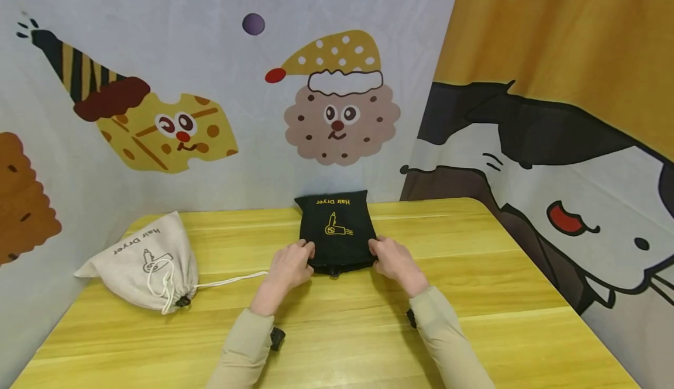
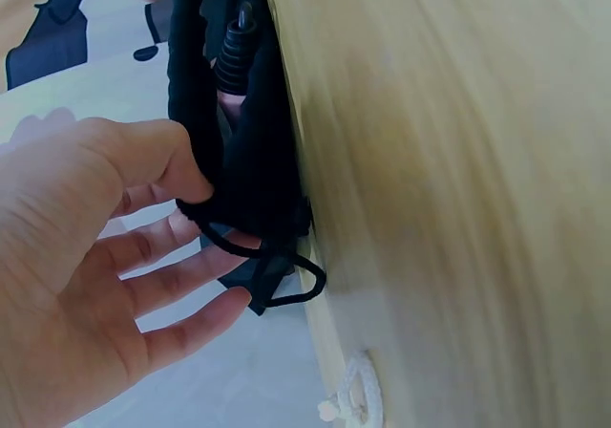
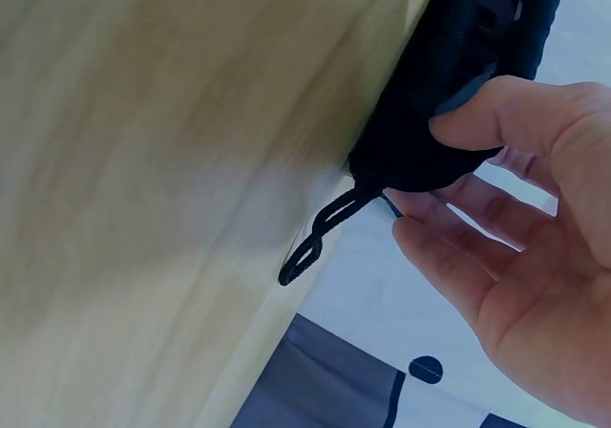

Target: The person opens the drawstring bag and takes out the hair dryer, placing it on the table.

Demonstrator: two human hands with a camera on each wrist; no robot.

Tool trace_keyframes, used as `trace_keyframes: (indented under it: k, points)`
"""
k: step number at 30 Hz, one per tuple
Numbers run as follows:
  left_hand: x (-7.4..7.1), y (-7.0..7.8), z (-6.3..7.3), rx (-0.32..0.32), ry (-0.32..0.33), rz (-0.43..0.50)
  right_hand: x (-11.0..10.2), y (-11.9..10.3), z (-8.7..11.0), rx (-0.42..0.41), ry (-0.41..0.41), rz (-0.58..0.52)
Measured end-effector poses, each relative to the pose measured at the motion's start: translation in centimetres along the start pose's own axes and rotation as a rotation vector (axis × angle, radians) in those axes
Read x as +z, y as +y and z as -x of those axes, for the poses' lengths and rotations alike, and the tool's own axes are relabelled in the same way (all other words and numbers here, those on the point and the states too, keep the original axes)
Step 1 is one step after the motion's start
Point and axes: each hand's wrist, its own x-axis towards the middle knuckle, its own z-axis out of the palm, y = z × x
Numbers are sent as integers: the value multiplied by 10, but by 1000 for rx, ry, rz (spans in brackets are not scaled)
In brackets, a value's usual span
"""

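Note:
A black drawstring bag [image 1: 337,234] printed "Hair Dryer" with a yellow dryer drawing lies on the table, its mouth facing me. My left hand [image 1: 291,265] pinches the left corner of the mouth between thumb and fingers. At the right corner, my right hand [image 1: 395,262] pinches the cloth likewise. In the left wrist view the mouth gapes, showing a ribbed black cord sleeve [image 2: 236,57] and a bit of something pinkish inside. Loops of black drawstring [image 2: 301,280] hang from the bag's corners; another loop [image 3: 304,259] shows in the right wrist view.
On the left of the wooden table [image 1: 347,330] lies a beige drawstring bag [image 1: 142,260], also printed "Hair Dryer", bulging and cinched with a black toggle [image 1: 182,301]. Its white cord [image 1: 231,280] stretches toward my left hand. A cartoon-printed curtain [image 1: 253,143] hangs behind the table.

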Motion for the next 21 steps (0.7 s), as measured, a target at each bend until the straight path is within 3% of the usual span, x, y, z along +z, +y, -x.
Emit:
trace_keyframes:
  k: [11,17,21]
  points:
    - [0,6,0,15,-61,11,-3,-3,4,-46,29,34]
    - [-1,5,0,24,-31,12,-10,-27,8,-197,88,64]
    - [-1,6,-1,40,15,11,-13,-42,10,-236,58,23]
